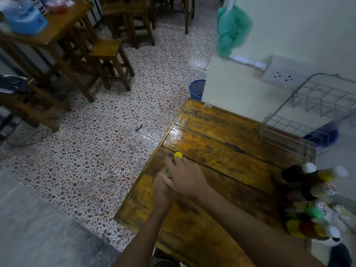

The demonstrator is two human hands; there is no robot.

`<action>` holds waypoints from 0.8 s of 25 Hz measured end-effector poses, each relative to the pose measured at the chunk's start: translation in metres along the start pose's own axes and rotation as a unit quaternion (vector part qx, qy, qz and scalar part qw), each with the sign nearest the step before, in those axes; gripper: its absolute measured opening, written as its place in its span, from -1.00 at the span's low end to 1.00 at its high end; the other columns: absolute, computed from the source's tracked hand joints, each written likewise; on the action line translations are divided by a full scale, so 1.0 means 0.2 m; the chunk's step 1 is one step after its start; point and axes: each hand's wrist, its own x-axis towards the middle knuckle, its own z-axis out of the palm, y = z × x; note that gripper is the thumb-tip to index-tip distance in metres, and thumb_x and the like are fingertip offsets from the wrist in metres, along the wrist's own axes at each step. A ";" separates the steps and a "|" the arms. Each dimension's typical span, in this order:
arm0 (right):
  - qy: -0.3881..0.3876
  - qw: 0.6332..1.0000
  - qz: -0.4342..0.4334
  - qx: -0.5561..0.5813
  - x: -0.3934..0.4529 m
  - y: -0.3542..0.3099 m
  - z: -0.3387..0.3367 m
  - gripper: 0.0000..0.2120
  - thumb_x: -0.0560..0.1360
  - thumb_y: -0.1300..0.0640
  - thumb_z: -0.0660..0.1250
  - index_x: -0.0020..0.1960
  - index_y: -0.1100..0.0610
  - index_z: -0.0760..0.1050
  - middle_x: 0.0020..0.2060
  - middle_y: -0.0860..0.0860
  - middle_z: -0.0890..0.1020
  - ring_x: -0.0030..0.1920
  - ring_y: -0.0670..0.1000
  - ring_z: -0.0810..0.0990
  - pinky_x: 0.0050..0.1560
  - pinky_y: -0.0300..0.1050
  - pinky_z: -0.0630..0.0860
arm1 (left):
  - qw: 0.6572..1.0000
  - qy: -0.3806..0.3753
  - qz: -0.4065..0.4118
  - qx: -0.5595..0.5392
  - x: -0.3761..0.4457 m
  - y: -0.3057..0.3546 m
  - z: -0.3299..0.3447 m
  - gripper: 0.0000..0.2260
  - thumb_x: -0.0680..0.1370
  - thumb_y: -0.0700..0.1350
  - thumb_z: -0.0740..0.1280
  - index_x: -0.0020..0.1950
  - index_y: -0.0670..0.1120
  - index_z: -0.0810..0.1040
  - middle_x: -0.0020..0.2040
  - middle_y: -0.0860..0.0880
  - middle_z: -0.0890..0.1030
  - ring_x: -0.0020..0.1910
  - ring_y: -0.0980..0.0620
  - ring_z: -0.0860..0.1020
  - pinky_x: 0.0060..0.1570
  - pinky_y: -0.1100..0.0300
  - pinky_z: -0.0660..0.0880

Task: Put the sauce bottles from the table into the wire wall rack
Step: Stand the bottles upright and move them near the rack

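My left hand point(163, 189) is closed around a small bottle point(167, 172) near the left edge of the wooden table point(221, 132); only the bottle's green top shows. My right hand point(187, 177) lies over the left, its fingertips on a yellow cap point(178, 155) just beyond the bottle. A blurred cluster of sauce bottles point(312, 199) with white, yellow, green and red caps stands at the table's right edge. The wire wall rack point(308, 112) hangs on the wall at the table's far right and holds no bottles.
A blue bowl point(325, 135) sits behind the rack's lower front. A wall socket point(283, 76) is above the rack and a green mesh bag point(231, 29) hangs on a pipe. A blue waste basket point(197, 89) stands on the floor. Wooden stools point(107, 53) are at the left.
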 end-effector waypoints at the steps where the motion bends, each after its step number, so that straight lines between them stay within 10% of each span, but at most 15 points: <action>1: 0.001 1.000 0.000 0.000 -0.01 0.00 0.00 -0.59 0.65 -0.21 0.07 0.30 0.08 0.34 0.04 0.11 0.57 -0.01 0.14 0.56 -0.29 0.00 0.48 | 1.000 -0.007 -0.001 0.010 -0.01 -0.01 0.00 -0.66 0.54 0.09 0.32 0.05 -0.18 0.60 -0.09 -0.12 0.67 -0.14 -0.16 0.65 -0.23 -0.22 0.60; 5: 0.043 0.999 0.000 0.003 -0.09 0.05 -0.05 -0.61 0.63 -0.17 0.10 0.25 0.09 0.44 -0.08 0.08 0.62 -0.14 0.13 0.59 -0.41 -0.09 0.33 | 0.995 -0.014 0.085 0.044 -0.10 -0.01 0.04 -0.88 0.61 -0.06 0.36 0.09 -0.04 0.47 -0.08 0.03 0.54 -0.15 -0.03 0.54 -0.22 -0.13 0.54; 10: 0.101 0.986 0.121 -0.050 -0.27 0.20 -0.21 -0.53 0.61 -0.30 0.08 -0.06 0.07 0.51 -0.48 0.01 0.52 -0.52 0.06 0.48 -0.53 -0.23 0.25 | 0.990 -0.056 0.125 -0.026 -0.22 0.17 0.13 -0.61 0.50 0.18 0.45 0.26 0.12 0.49 0.01 0.10 0.52 -0.05 0.09 0.56 -0.15 0.03 0.55; 16: 0.145 0.970 0.192 -0.042 -0.60 0.48 -0.34 -0.52 0.62 -0.15 0.08 -0.37 0.04 0.45 -0.59 -0.05 0.39 -0.62 0.01 0.31 -0.52 -0.27 0.05 | 0.975 -0.147 0.163 -0.043 -0.32 0.41 0.36 -0.83 0.44 0.10 0.47 -0.07 0.12 0.55 -0.21 0.09 0.58 -0.25 0.10 0.56 -0.31 0.09 0.46; 20: 0.155 0.963 0.218 -0.030 -0.85 0.64 -0.36 -0.56 0.61 -0.10 0.11 -0.36 0.07 0.42 -0.53 -0.02 0.48 -0.56 0.02 0.39 -0.56 -0.15 0.32 | 0.942 -0.269 0.200 -0.015 -0.39 0.54 0.46 -0.89 0.39 0.02 0.44 -0.16 0.16 0.55 -0.36 0.17 0.56 -0.44 0.21 0.46 -0.43 0.33 0.31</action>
